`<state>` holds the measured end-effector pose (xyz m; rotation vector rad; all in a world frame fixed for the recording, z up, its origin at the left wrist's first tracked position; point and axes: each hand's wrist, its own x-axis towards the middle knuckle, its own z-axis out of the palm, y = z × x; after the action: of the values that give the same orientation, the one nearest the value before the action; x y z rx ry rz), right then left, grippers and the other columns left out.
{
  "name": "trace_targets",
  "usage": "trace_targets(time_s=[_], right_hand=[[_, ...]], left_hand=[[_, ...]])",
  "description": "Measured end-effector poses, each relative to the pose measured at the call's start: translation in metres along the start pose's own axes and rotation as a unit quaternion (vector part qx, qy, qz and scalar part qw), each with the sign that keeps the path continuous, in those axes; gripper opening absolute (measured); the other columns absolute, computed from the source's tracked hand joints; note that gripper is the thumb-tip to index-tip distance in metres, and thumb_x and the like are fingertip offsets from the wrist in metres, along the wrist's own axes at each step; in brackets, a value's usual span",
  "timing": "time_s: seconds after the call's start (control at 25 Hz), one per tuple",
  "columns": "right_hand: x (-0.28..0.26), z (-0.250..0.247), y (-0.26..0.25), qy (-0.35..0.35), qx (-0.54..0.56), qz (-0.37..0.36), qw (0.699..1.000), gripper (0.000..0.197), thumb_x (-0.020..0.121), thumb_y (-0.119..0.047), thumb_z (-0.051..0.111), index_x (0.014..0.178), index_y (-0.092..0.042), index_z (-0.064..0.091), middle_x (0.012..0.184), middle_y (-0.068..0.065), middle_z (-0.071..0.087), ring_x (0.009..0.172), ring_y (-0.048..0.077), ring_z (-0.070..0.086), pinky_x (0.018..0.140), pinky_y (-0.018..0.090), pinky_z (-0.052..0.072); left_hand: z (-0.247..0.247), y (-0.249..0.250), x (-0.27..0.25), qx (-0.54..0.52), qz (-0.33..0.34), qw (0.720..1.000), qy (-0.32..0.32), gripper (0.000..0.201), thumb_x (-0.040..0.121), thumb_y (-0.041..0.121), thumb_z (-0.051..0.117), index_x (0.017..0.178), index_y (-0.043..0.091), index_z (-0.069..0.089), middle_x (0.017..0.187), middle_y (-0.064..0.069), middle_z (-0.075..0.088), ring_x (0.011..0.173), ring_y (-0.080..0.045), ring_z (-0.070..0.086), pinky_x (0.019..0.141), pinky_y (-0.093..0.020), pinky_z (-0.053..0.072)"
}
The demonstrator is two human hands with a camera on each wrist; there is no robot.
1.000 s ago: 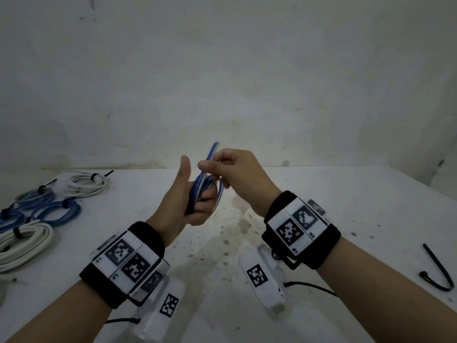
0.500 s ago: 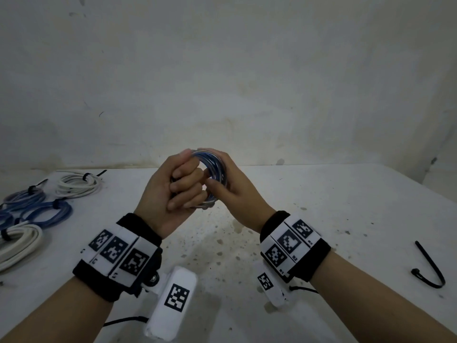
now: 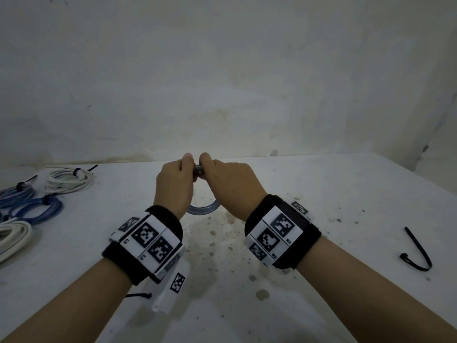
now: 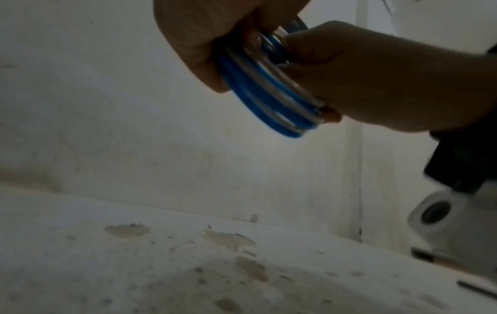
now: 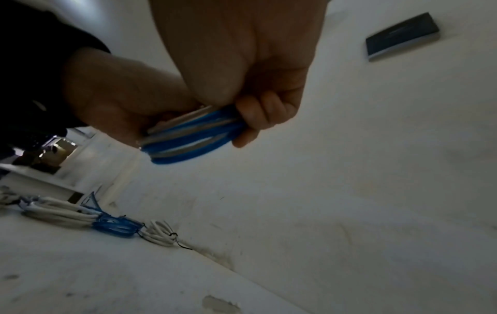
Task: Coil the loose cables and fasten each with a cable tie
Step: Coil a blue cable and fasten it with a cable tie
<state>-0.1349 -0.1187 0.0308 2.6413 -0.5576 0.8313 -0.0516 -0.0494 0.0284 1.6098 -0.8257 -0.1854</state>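
Hands meet above the table (image 3: 321, 305): left hand (image 3: 174, 186) and right hand (image 3: 230, 184) each clench one side of the blue cable coil (image 3: 204, 209), likely keeping loops stacked until the black cable tie (image 3: 418, 251), well apart rightward, is fetched.

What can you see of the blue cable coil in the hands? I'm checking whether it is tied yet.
The blue cable coil is a small ring of several turns, blue with silvery clear-looking strands, apparently plastic-sheathed. It is held above the table, touching nothing else. The left hand and right hand each grip one side, fingers curled round the bundled turns; its lower arc hangs between the wrists. No tie shows on the visible parts; a black cable tie lies apart on the table.
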Motion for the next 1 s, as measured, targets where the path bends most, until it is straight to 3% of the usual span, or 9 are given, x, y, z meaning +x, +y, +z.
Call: trace_targets(time_s=[0.04,0.12,0.2,0.28,0.4,0.52,0.64,0.88,1.0], right_hand=[[-0.003,-0.003,0.003,0.017,-0.030,-0.014,0.999,0.021,0.075,-0.014,0.073,0.085,-0.005,0.057,0.045,-0.002,0.048,0.037,0.010,0.001,0.044,0.018,-0.004],[-0.009,-0.016,0.015,-0.106,-0.003,-0.033,0.994,0.020,0.093,-0.025,0.054,0.100,-0.006,0.051,0.055,-0.002,0.046,0.038,0.012,0.018,0.040,0.024,0.011],[-0.020,-0.034,0.041,-0.294,0.173,0.045,0.939,0.036,0.098,-0.044,0.033,0.108,-0.012,0.045,0.076,0.003,0.055,0.056,0.016,0.044,0.051,0.025,0.032],[-0.042,-0.048,0.083,-0.373,0.233,0.148,0.886,0.043,0.094,-0.051,0.034,0.117,-0.016,0.046,0.091,0.005,0.060,0.066,0.013,0.052,0.063,0.025,0.040],[-0.091,-0.067,0.157,-0.439,0.089,0.228,0.864,0.030,0.098,-0.026,0.041,0.124,-0.011,0.048,0.080,-0.001,0.050,0.059,0.005,0.040,0.053,0.013,0.033],[-0.145,-0.077,0.215,-0.550,0.015,0.285,0.785,0.034,0.092,-0.002,0.047,0.125,-0.005,0.052,0.079,-0.001,0.048,0.059,0.008,0.040,0.043,0.009,0.034],[-0.192,-0.073,0.248,-0.618,-0.002,0.298,0.728,0.045,0.079,0.003,0.062,0.120,-0.011,0.056,0.109,0.007,0.060,0.087,0.024,0.055,0.044,0.012,0.038],[-0.212,-0.054,0.260,-0.566,0.016,0.256,0.783,0.027,0.062,-0.002,0.077,0.065,-0.022,0.059,0.088,0.006,0.065,0.088,0.033,0.062,0.075,0.043,0.055],[-0.198,-0.055,0.241,-0.527,0.020,0.212,0.823,0.012,0.076,-0.014,0.073,0.084,-0.013,0.064,0.098,0.004,0.059,0.095,0.023,0.055,0.081,0.031,0.040]], left_hand=[[0.004,-0.001,0.001,0.003,0.017,1.000,0.003,0.050,0.096,0.026,0.038,0.049,0.011,0.045,0.047,-0.003,0.041,0.047,-0.020,0.033,0.060,-0.033,0.031],[0.014,-0.005,0.001,0.000,0.037,0.999,-0.011,0.051,0.092,0.022,0.045,0.042,0.018,0.050,0.037,0.003,0.042,0.042,-0.013,0.034,0.056,-0.029,0.030],[0.028,-0.007,-0.003,0.016,0.060,0.997,-0.041,0.048,0.086,0.019,0.051,0.039,0.019,0.052,0.034,0.003,0.040,0.037,-0.010,0.032,0.049,-0.027,0.028],[0.043,-0.003,-0.007,0.041,0.109,0.991,-0.064,0.044,0.085,0.020,0.053,0.041,0.016,0.049,0.036,0.001,0.038,0.037,-0.011,0.032,0.043,-0.021,0.026],[0.063,0.005,-0.010,0.046,0.151,0.984,-0.078,0.038,0.082,0.028,0.048,0.049,0.010,0.053,0.039,0.004,0.044,0.036,-0.008,0.037,0.039,-0.015,0.024],[0.089,0.010,-0.013,0.053,0.156,0.981,-0.102,0.041,0.090,0.019,0.048,0.051,0.009,0.055,0.037,0.010,0.046,0.038,-0.006,0.039,0.040,-0.012,0.026],[0.114,0.014,-0.016,0.058,0.145,0.981,-0.117,0.041,0.090,0.015,0.046,0.050,0.009,0.054,0.033,0.009,0.043,0.037,-0.007,0.039,0.040,-0.012,0.028],[0.150,0.021,-0.029,0.061,0.152,0.976,-0.144,0.042,0.091,0.017,0.046,0.052,0.006,0.056,0.032,0.011,0.045,0.040,-0.004,0.044,0.046,-0.009,0.033],[0.154,0.025,-0.033,0.065,0.159,0.973,-0.151,0.042,0.092,0.017,0.045,0.053,0.004,0.056,0.030,0.005,0.043,0.039,-0.007,0.045,0.045,-0.011,0.032]])
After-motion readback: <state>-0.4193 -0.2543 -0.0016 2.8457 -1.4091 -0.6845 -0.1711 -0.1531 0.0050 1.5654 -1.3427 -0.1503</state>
